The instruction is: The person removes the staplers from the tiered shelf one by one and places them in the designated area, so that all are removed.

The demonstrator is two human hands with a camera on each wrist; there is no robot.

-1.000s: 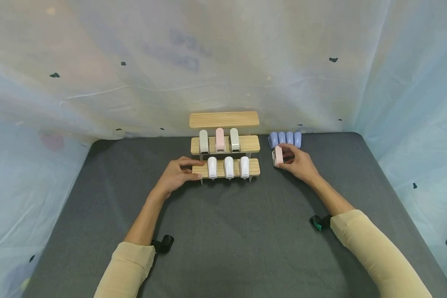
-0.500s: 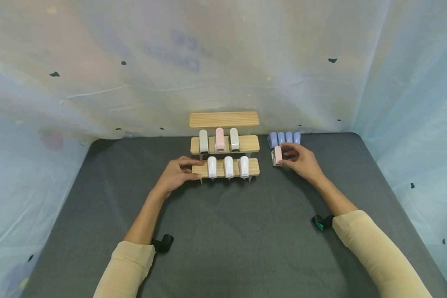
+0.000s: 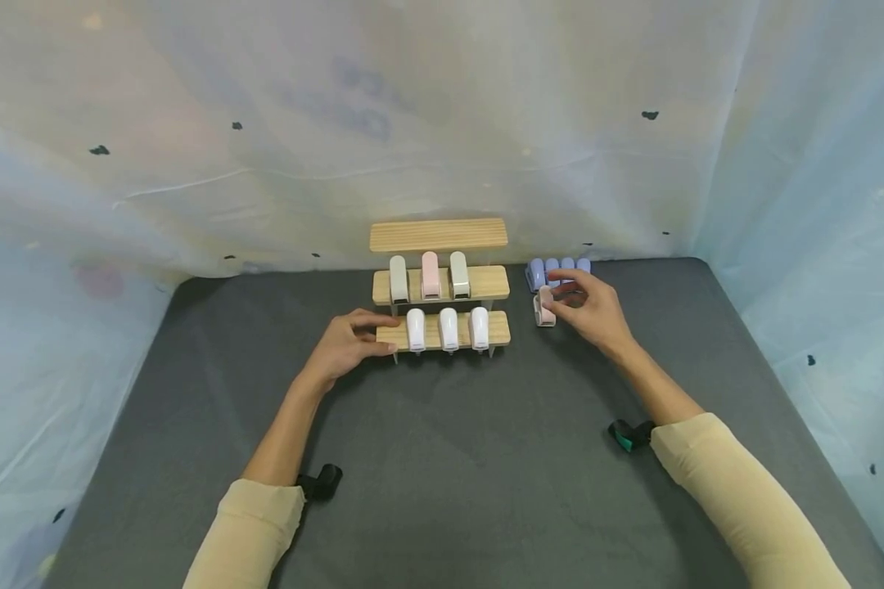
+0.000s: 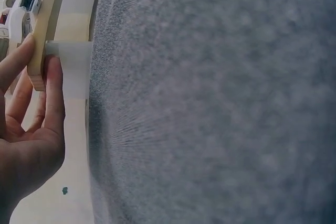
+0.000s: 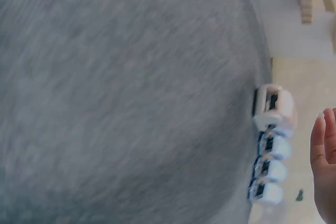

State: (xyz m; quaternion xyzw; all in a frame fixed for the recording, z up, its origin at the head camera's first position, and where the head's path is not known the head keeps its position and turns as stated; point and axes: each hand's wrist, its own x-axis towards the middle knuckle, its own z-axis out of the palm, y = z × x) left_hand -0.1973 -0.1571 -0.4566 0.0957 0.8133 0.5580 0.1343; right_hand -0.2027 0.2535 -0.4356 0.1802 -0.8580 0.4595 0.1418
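Observation:
In the head view my left hand (image 3: 345,348) grips the left end of the front wooden step of a tiered display stand (image 3: 501,325). The left wrist view shows its fingers and thumb around the board's end (image 4: 38,80). On the table right of the stand sits a small pink stapler (image 3: 547,314), in front of a row of blue staplers (image 3: 536,274). My right hand (image 3: 593,311) is just above and right of the pink stapler. The right wrist view shows the fingers (image 5: 318,135) apart from that stapler (image 5: 275,106), holding nothing.
White staplers (image 3: 448,329) stand on the front step. Two pale grey-green staplers (image 3: 399,280) flank a pink stapler (image 3: 430,276) on the middle step. Bare wood shows on the top step (image 3: 438,235). A fabric curtain (image 3: 442,106) hangs behind the dark table (image 3: 442,458).
My right hand has set the pink stapler down in front of the blue ones, loosened its fingers and lifted slightly. The left hand keeps its hold on the stand.

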